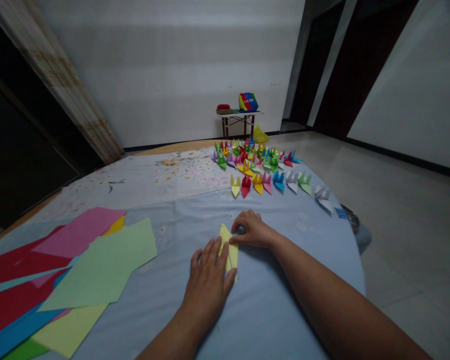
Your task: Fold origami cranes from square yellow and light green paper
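Pale yellow paper [233, 254], folded to a narrow, pointed shape, lies under and between both hands on a light blue cloth [165, 280]. A slit runs lengthwise down its middle.

Left hand [210, 280]: laid flat, fingers a little spread, covering the paper's left side; thumb across its lower part. Right hand [253, 230]: fingers curled, thumb and forefinger close together at the paper's upper right edge; cannot tell whether they pinch it or merely press.

Beyond the right hand: a front row of multicoloured folded paper birds [279, 181], with a denser multicoloured cluster of paper birds [243, 156] behind. Left of the left hand: overlapping flat sheets, including pale green paper [97, 270], pink paper [84, 230] and red paper [15, 270].

Step, as judged: aligning or creasing a side flap along the central slit. Next move calls for steady left-hand pressure, edges even, and light fingertip work near the narrow point.
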A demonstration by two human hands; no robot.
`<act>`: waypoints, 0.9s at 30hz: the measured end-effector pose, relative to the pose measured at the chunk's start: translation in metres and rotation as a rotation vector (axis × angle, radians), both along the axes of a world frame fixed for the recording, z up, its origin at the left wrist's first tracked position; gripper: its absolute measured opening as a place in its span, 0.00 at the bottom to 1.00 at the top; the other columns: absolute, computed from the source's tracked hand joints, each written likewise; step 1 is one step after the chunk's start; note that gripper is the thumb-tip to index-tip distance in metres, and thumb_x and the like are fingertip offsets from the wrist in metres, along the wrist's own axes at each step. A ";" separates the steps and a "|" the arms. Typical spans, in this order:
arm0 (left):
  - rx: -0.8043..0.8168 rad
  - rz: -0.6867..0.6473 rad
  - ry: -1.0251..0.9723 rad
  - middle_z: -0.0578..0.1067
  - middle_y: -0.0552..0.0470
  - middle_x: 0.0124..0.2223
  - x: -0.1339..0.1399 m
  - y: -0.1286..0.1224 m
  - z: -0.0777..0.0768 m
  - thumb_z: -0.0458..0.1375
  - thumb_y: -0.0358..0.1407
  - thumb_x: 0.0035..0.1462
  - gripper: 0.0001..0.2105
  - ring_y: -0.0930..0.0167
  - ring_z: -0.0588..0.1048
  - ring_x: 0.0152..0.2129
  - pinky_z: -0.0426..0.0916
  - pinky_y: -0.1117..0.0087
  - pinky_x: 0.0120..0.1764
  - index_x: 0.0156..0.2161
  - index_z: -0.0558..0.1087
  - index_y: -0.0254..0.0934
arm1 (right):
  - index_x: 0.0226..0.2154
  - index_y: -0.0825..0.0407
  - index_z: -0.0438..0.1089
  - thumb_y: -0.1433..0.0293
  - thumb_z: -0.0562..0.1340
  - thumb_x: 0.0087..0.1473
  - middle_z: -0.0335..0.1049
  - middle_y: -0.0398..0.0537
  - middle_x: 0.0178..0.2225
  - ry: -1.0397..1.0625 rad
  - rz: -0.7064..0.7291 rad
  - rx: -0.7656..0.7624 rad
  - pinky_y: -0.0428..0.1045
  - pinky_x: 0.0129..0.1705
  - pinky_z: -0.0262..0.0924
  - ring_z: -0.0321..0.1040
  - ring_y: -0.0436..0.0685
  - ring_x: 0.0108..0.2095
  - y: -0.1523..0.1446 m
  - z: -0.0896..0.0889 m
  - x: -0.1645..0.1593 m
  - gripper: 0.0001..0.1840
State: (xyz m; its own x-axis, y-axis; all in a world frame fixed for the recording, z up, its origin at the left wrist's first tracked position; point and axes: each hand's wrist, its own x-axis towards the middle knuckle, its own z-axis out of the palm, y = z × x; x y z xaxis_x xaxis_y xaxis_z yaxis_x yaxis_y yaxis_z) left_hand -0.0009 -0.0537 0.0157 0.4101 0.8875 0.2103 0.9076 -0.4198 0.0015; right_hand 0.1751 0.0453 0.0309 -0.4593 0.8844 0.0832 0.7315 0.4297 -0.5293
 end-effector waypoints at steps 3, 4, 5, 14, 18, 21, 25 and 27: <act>-0.007 -0.036 -0.015 0.62 0.43 0.58 0.001 0.000 0.000 0.48 0.38 0.58 0.21 0.63 0.59 0.54 0.54 0.54 0.53 0.56 0.58 0.37 | 0.32 0.47 0.72 0.56 0.65 0.40 0.65 0.47 0.37 -0.038 -0.009 -0.008 0.53 0.43 0.46 0.56 0.59 0.43 0.000 0.000 -0.003 0.17; -0.022 -0.046 -0.015 0.62 0.43 0.58 0.001 -0.001 0.001 0.47 0.38 0.58 0.21 0.64 0.59 0.54 0.54 0.54 0.53 0.56 0.58 0.37 | 0.32 0.47 0.72 0.56 0.65 0.40 0.65 0.47 0.37 -0.041 -0.015 -0.005 0.52 0.43 0.46 0.56 0.58 0.43 0.000 -0.001 -0.004 0.16; -0.038 -0.052 -0.014 0.62 0.43 0.58 0.001 -0.001 0.001 0.47 0.37 0.58 0.20 0.64 0.59 0.54 0.53 0.54 0.53 0.56 0.58 0.37 | 0.32 0.47 0.72 0.56 0.65 0.40 0.65 0.47 0.37 -0.044 -0.022 -0.003 0.52 0.42 0.46 0.56 0.58 0.43 0.000 -0.001 -0.005 0.16; -0.115 -0.021 -0.014 0.61 0.44 0.58 0.003 -0.001 0.007 0.47 0.37 0.58 0.19 0.64 0.58 0.55 0.52 0.52 0.54 0.56 0.60 0.41 | 0.27 0.47 0.72 0.56 0.64 0.42 0.67 0.45 0.33 -0.076 -0.134 0.006 0.50 0.38 0.45 0.58 0.57 0.40 0.005 -0.004 -0.015 0.13; -0.125 -0.014 -0.011 0.60 0.46 0.59 0.005 -0.001 0.007 0.47 0.38 0.58 0.20 0.65 0.58 0.56 0.50 0.52 0.55 0.56 0.59 0.41 | 0.27 0.48 0.72 0.54 0.63 0.43 0.68 0.44 0.31 -0.077 -0.173 0.016 0.49 0.37 0.44 0.59 0.56 0.38 0.007 -0.006 -0.018 0.14; -0.136 -0.006 -0.021 0.61 0.46 0.58 0.006 -0.001 0.006 0.44 0.39 0.59 0.20 0.65 0.57 0.56 0.48 0.52 0.55 0.55 0.60 0.39 | 0.25 0.48 0.71 0.54 0.62 0.44 0.68 0.44 0.30 -0.067 -0.212 0.045 0.48 0.36 0.43 0.59 0.55 0.37 0.007 -0.009 -0.020 0.15; -0.135 -0.002 -0.030 0.61 0.45 0.58 0.007 -0.001 0.004 0.42 0.40 0.60 0.20 0.66 0.57 0.56 0.46 0.51 0.56 0.55 0.60 0.38 | 0.25 0.49 0.71 0.54 0.61 0.44 0.68 0.44 0.29 -0.074 -0.238 0.061 0.48 0.35 0.43 0.59 0.55 0.37 0.007 -0.011 -0.023 0.15; -0.117 0.012 -0.038 0.60 0.46 0.59 0.007 -0.002 0.003 0.42 0.40 0.60 0.19 0.65 0.57 0.56 0.46 0.50 0.55 0.55 0.60 0.40 | 0.25 0.49 0.71 0.54 0.61 0.44 0.68 0.44 0.29 -0.084 -0.249 0.058 0.49 0.35 0.43 0.60 0.55 0.37 0.008 -0.011 -0.024 0.15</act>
